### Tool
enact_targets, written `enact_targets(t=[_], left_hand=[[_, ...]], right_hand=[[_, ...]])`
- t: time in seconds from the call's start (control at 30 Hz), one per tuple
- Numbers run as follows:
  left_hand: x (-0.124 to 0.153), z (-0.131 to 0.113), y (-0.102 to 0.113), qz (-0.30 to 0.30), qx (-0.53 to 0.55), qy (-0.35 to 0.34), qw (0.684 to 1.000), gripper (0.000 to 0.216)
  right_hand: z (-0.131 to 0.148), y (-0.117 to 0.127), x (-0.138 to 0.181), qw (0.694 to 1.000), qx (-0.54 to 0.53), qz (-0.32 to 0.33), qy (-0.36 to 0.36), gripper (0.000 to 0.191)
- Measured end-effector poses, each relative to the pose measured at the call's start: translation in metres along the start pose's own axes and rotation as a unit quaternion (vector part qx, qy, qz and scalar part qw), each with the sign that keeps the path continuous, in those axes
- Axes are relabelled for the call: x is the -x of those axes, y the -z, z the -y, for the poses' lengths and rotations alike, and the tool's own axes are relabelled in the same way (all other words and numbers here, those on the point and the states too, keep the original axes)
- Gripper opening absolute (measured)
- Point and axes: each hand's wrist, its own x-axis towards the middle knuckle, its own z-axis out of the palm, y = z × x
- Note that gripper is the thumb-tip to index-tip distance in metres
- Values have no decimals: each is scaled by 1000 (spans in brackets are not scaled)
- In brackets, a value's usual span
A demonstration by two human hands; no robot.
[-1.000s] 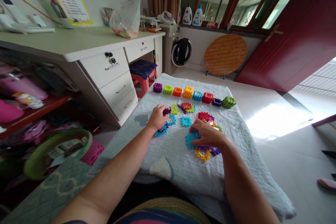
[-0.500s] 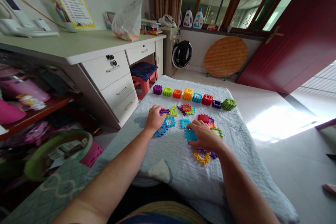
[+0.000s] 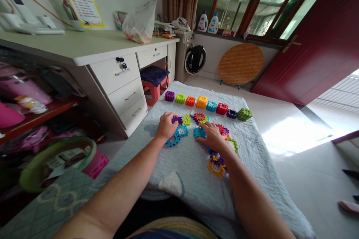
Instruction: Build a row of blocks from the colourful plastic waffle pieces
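Note:
My left hand (image 3: 167,127) is closed, with its thumb and fingers pinching a purple interlocking tile (image 3: 177,120). Just right of that tile is a lime-green triangular tile (image 3: 186,119). Below lie two blue tiles, a windowed one (image 3: 182,131) and an open frame (image 3: 173,140). My right hand (image 3: 212,134) grips a solid blue tile (image 3: 199,132) by its right side, low over the cloth; its fingertips are partly hidden. Beyond it, a red tile (image 3: 199,116) overlaps green and blue ones. Beneath my right wrist, a yellow windowed tile (image 3: 216,167) touches purple pieces.
Stacks of tiles sorted by colour, such as yellow (image 3: 202,102) and green (image 3: 245,114), line the far side of the cloth-covered table (image 3: 185,171). A loose lime frame (image 3: 232,145) lies right of my right hand. A white desk (image 3: 109,41) stands at left.
My right hand has moved away from me with the solid blue tile, which now lies over where a blue frame tile was. The purple tile in my left hand has turned flatter toward view.

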Motion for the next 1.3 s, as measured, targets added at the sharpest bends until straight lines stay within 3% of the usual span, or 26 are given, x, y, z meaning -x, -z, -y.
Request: enact_targets(t=[0.4, 0.77, 1.1, 1.3], left_hand=[[0, 0, 0, 8, 13, 4, 1000, 22], [0, -2, 1, 19, 13, 12, 1000, 21], [0, -4, 1, 24, 14, 16, 1000, 21], [0, -3, 2, 25, 16, 21, 999, 22]], right_hand=[[-3, -3, -2, 1000, -12, 3, 17, 54], [0, 4, 3, 999, -28, 2, 17, 62], [2, 7, 3, 999, -22, 24, 18, 53], [4, 10, 3, 999, -22, 26, 10, 61]])
